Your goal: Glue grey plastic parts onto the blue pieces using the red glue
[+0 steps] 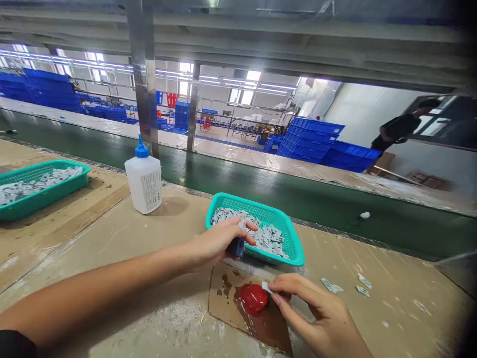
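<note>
My right hand (316, 308) pinches a small light-grey plastic piece (267, 287) between thumb and forefinger. That piece is at the right side of a glossy wet red mound (254, 300), which sits on a stained brown cardboard sheet (227, 301). Whether the two touch, I cannot tell. My left hand (218, 241) is closed around a dark blue-black part (237, 247) with a light-grey end (242, 225) near the thumb. It hovers over the near edge of a green basket (298, 251) filled with small grey plastic pieces (271, 238).
A white bottle with a blue nozzle cap (143, 184) stands at the back left. Another green basket (78, 181) of grey pieces is far left. Several loose pieces (362, 291) lie at right. Beyond runs a green conveyor belt (316, 194); a person (400, 127) stands behind it.
</note>
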{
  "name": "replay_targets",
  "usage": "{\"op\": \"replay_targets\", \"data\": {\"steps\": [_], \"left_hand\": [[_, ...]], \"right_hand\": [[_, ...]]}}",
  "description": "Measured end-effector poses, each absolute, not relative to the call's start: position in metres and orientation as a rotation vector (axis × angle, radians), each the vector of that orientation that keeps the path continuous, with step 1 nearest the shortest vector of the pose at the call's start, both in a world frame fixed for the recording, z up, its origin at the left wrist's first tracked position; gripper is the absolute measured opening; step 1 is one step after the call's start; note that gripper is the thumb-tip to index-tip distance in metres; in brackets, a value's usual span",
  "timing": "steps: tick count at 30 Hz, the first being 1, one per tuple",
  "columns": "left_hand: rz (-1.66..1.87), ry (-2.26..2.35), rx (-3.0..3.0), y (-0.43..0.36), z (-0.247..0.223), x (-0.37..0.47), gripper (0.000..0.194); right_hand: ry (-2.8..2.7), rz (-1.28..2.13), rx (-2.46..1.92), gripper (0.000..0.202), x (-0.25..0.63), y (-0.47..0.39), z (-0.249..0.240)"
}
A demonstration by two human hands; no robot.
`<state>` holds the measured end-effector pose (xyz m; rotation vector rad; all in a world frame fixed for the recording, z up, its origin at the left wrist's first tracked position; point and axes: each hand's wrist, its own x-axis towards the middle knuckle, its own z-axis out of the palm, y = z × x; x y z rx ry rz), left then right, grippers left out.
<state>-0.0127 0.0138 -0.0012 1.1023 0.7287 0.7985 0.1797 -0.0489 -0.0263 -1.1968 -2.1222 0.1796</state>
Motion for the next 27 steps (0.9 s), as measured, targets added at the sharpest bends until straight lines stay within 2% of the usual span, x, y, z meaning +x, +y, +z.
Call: {"op": "replay_targets", "data": {"steps": [5, 17, 27], "left_hand": [[0.812, 0.584, 0.974, 0.015, -0.003, -0.014, 0.032], [0.846, 0.544, 0.916, 0.013, -0.013, -0.013, 0.025], [0.825, 0.578, 0.989, 0.008, -0.017, -0.009, 0.029]], "right_hand": [[-2.141, 0.192, -1.168, 0.011, 0.178, -0.048, -0.03], [-2.123, 0.208, -1.156, 0.014, 0.18, -0.049, -0.032], [-2.037, 0.227, -1.126, 0.011, 0.181, -0.051, -0.029]]}}
